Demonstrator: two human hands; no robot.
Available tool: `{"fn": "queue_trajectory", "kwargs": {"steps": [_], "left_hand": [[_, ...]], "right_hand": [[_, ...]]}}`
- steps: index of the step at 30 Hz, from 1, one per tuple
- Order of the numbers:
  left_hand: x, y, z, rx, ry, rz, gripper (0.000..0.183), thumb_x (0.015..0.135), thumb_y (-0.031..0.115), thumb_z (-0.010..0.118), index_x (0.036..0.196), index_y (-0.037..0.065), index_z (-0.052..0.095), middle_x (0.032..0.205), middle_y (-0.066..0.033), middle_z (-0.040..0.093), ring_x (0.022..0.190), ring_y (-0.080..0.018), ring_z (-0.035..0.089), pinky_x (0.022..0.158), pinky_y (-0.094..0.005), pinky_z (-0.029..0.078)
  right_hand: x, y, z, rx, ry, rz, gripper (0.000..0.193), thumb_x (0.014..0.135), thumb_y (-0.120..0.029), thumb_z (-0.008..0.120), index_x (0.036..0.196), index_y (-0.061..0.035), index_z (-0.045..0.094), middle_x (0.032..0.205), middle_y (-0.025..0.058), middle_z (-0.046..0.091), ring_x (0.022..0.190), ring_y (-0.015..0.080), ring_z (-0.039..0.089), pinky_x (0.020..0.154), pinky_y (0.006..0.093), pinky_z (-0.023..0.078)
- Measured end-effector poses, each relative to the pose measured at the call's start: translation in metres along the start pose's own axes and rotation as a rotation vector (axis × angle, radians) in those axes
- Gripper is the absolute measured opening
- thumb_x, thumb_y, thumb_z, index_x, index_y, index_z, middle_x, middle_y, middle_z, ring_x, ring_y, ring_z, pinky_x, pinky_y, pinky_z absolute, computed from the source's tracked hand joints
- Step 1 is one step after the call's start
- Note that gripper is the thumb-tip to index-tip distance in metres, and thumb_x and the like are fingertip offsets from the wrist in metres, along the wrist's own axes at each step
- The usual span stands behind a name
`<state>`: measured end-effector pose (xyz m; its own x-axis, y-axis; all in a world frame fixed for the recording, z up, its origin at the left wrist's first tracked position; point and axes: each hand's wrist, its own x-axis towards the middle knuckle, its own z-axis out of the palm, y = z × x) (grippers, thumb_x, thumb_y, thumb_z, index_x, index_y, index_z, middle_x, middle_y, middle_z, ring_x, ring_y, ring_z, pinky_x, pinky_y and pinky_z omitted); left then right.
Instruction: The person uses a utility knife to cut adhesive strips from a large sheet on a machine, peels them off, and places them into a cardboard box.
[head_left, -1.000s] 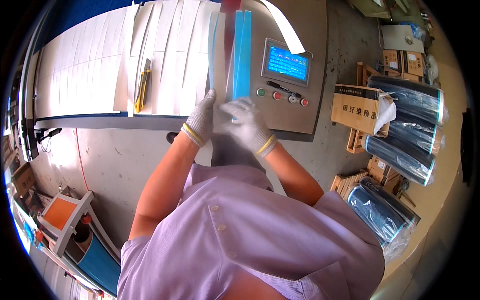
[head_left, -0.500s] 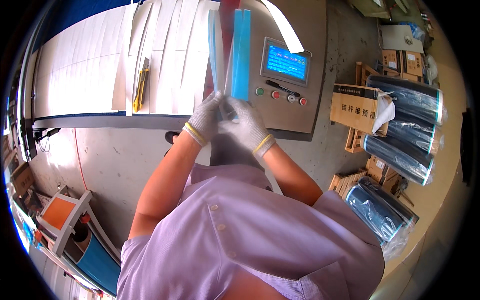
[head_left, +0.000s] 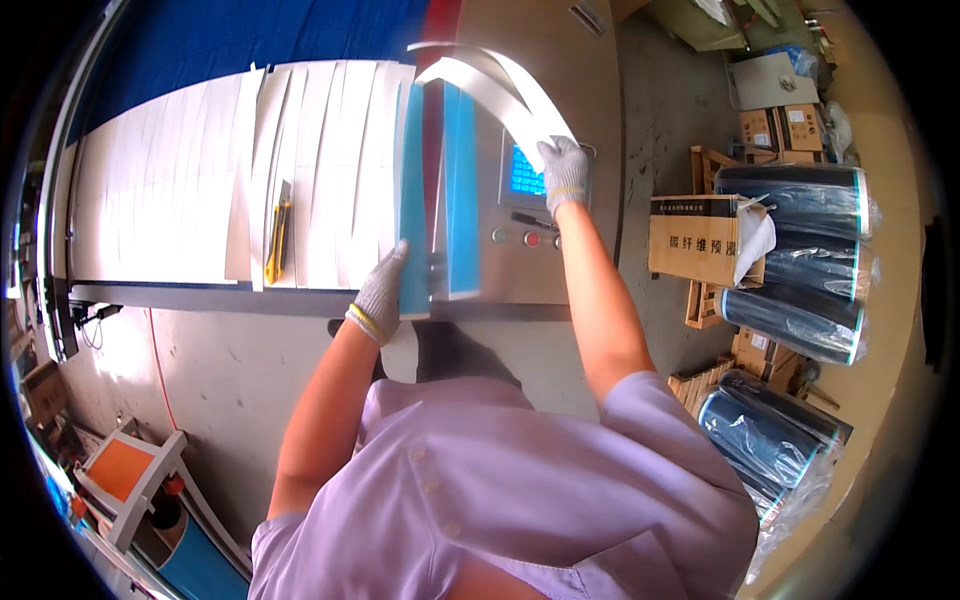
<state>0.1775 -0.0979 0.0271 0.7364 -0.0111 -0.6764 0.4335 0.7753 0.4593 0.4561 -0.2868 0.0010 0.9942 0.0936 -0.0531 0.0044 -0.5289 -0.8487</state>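
Observation:
My left hand (head_left: 380, 292), in a grey knit glove with a yellow cuff band, is closed at the left edge of a light blue strip (head_left: 412, 200), by its lower end. Part of its grip is hidden. A second blue strip (head_left: 460, 190) lies just to the right. My right hand (head_left: 564, 172), gloved the same way, is raised over the control panel. It pinches a white strip (head_left: 510, 75), which bows up and over toward the blue ones; a second white band curves beneath it. The hand partly covers the lit screen (head_left: 526, 172).
Long white strips (head_left: 160, 190) lie side by side on the blue-topped table. A yellow utility knife (head_left: 279, 240) rests on them. A black marker (head_left: 530, 221) and push buttons (head_left: 531, 239) sit below the screen. Cardboard box (head_left: 692, 245) and wrapped rolls (head_left: 790, 315) stand at right.
My hands have parted. The right moved up and right and now holds a white strip; the left moved down and left with a blue strip. The blue strips have come lower and nearer.

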Motion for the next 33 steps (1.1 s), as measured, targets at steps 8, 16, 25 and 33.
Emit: {"fn": "queue_trajectory", "kwargs": {"steps": [8,16,25,33], "left_hand": [[-0.008,0.004,0.004,-0.036,-0.053,-0.035,0.060,0.102,0.050,0.047,0.135,0.000,0.050,0.118,-0.0152,0.065,0.098,-0.0248,0.064,0.084,-0.0383,0.055],[-0.006,0.000,-0.006,-0.018,-0.041,-0.029,0.065,0.100,0.057,0.047,0.136,0.003,0.052,0.117,-0.0124,0.066,0.096,-0.0214,0.064,0.079,-0.0358,0.055],[0.009,-0.007,-0.015,-0.196,-0.235,-0.065,0.066,0.103,0.057,0.038,0.139,0.002,0.049,0.128,-0.0157,0.063,0.107,-0.0238,0.064,0.088,-0.0362,0.054],[0.005,0.007,0.003,-0.119,-0.015,-0.009,0.042,0.101,0.029,0.056,0.129,-0.003,0.055,0.115,-0.0150,0.066,0.097,-0.0219,0.066,0.083,-0.0344,0.056]], "right_hand": [[0.110,0.043,-0.020,-0.718,-0.063,0.080,0.036,0.076,-0.029,0.077,0.109,-0.0155,0.074,0.112,0.0126,0.072,0.105,0.0329,0.067,0.092,0.0440,0.052],[0.148,0.132,-0.010,-0.743,-0.142,0.178,0.033,0.081,-0.007,0.063,0.113,-0.0011,0.070,0.093,0.0165,0.072,0.073,0.0294,0.070,0.064,0.0414,0.056],[0.128,0.064,-0.005,-0.551,0.273,0.277,0.030,0.086,-0.017,0.067,0.112,-0.0034,0.064,0.098,0.0178,0.070,0.075,0.0315,0.069,0.064,0.0444,0.055],[-0.073,-0.035,0.025,-0.003,-0.467,0.075,0.033,0.089,-0.032,0.070,0.102,-0.0019,0.067,0.099,0.0145,0.071,0.087,0.0265,0.066,0.080,0.0401,0.052]]}}
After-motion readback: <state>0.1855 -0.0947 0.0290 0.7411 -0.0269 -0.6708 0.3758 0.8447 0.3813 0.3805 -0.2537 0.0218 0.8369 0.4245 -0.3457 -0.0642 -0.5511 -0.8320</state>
